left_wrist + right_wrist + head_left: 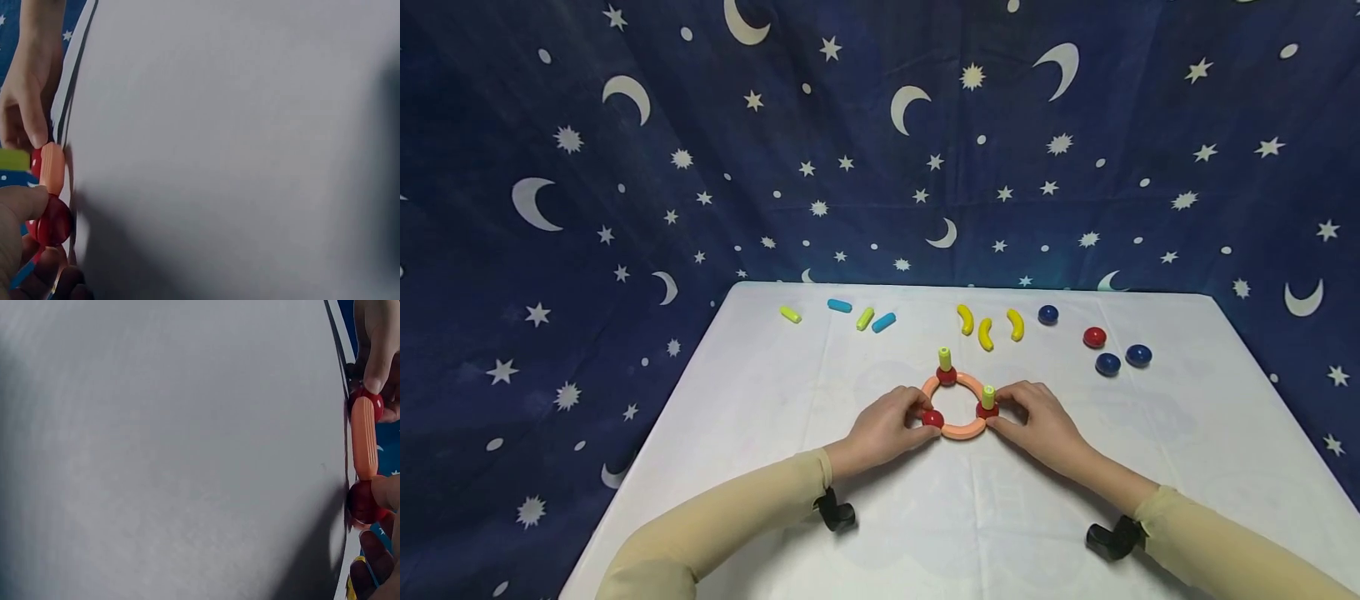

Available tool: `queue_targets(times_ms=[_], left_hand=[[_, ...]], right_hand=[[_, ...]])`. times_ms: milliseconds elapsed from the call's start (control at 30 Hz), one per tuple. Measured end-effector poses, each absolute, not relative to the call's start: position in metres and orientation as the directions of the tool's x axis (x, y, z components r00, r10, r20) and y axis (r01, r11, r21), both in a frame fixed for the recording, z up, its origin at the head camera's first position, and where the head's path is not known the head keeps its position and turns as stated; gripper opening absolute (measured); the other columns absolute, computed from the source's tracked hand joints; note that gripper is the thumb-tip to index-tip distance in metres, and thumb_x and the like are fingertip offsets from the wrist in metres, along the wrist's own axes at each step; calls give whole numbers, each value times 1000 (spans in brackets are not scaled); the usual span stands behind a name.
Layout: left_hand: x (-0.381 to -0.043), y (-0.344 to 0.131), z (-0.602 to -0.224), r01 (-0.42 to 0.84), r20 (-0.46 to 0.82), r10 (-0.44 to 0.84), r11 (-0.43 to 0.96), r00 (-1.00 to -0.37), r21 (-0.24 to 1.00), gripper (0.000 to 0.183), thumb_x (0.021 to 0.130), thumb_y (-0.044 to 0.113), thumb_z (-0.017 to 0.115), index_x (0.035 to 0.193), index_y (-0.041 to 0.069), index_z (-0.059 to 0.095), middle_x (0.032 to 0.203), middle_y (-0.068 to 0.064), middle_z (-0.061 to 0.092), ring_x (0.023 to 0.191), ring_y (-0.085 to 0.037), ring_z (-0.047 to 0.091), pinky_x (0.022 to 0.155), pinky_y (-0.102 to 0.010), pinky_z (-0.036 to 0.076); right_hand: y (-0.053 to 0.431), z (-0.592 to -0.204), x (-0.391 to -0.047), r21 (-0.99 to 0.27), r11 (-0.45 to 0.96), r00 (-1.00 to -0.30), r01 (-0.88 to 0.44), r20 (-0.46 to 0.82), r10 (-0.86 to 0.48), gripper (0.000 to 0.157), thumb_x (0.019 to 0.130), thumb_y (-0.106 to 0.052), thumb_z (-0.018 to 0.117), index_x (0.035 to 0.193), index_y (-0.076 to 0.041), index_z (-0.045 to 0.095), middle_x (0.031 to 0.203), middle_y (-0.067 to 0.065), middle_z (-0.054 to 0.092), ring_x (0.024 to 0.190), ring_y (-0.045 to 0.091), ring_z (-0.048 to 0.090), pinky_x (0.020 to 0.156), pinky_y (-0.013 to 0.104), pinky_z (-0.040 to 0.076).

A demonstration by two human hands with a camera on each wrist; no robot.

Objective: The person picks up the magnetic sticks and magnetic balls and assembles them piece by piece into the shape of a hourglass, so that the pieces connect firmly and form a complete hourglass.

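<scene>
**Pinched From Both Sides, Seemingly Unfinished**

Against a moon-and-star backdrop, over a white table: at work with left hand and right hand. Between them, on the tabletop, an orange-and-red ring. Pinching, at left, a bare red ball between thumb and fingers; at right, likewise, a second red ball; leaving untouched a third red ball at the far side. Strewn beyond: blue balls, yellow curved pieces. Smallest: yellow-green rods, upright on the second and third red balls; loose rods at far left. Apparently in hand: snugging the ring's joints. Calls next, in all likelihood, for steadying at right, freeing the left, and standing a loose rod on the bare ball.
</scene>
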State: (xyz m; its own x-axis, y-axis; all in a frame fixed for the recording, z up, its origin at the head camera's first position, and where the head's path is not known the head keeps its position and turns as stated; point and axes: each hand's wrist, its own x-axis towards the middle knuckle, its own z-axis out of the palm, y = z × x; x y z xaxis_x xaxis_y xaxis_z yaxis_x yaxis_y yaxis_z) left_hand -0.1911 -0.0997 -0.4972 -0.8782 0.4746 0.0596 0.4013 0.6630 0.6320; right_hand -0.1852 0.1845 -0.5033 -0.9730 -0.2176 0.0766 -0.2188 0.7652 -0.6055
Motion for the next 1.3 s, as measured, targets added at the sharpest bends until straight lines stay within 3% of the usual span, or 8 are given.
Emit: queue_targets(times_ms=[200,433,533,700,833,967,1100,1300], left_hand=[[-197,-112,-495,390,70,451,671,-890,631,30,94,29,76,121,19,69,100,4,64,85,-13,56,71,-25,46],[-211,-123,-495,314,22,415,652,-910,690,34,97,30,72,129,17,68,110,6,67,96,-14,60,83,-30,50],[-216,-125,-496,278,1,406,623,-914,731,34,99,27,69,131,15,66,116,5,68,101,-13,62,90,-33,51],[-223,-126,-495,235,-34,401,601,-916,764,36,101,26,67,135,15,63,121,4,67,102,-11,60,92,-33,51],[-228,-125,-494,238,-36,404,605,-914,760,39,101,26,67,138,16,62,125,3,66,104,-12,60,94,-34,50],[-232,-125,-496,244,-39,411,611,-911,753,43,102,28,66,142,16,59,129,2,65,108,-13,61,96,-33,50],[-240,-133,-495,255,-2,372,639,-928,725,43,101,29,66,142,13,60,127,-1,67,108,-14,63,94,-34,51],[-274,-176,-486,175,107,140,732,-984,658,38,101,24,64,136,9,64,123,-10,68,106,-24,65,92,-42,52]], right_hand=[[182,-502,-175,-608,749,-956,-265,67,-284,31,87,-27,84,117,-23,76,103,-13,67,100,15,52,82,39,44],[175,-501,-162,-594,707,-901,-384,73,-427,39,87,-25,83,124,-33,74,93,-25,64,94,7,54,89,42,40],[172,-499,-158,-619,684,-892,-386,61,-448,32,89,-24,81,119,-34,75,91,-27,63,91,4,55,89,39,44],[172,-488,-173,-685,691,-956,-232,31,-291,17,94,-21,76,111,-20,74,100,-10,68,95,13,60,86,39,52],[182,-487,-203,-716,676,-973,-172,18,-228,31,95,-24,76,124,-15,71,114,1,67,105,22,58,93,45,51],[184,-493,-222,-710,676,-960,-197,-2,-281,46,93,-34,78,133,-16,68,124,3,64,113,23,53,93,43,47],[181,-500,-229,-710,673,-948,-208,-22,-316,52,91,-42,78,133,-13,68,126,2,64,119,25,51,96,46,44],[179,-505,-232,-724,662,-947,-193,-40,-319,47,91,-42,78,128,-14,71,124,0,67,121,25,50,98,48,44]])
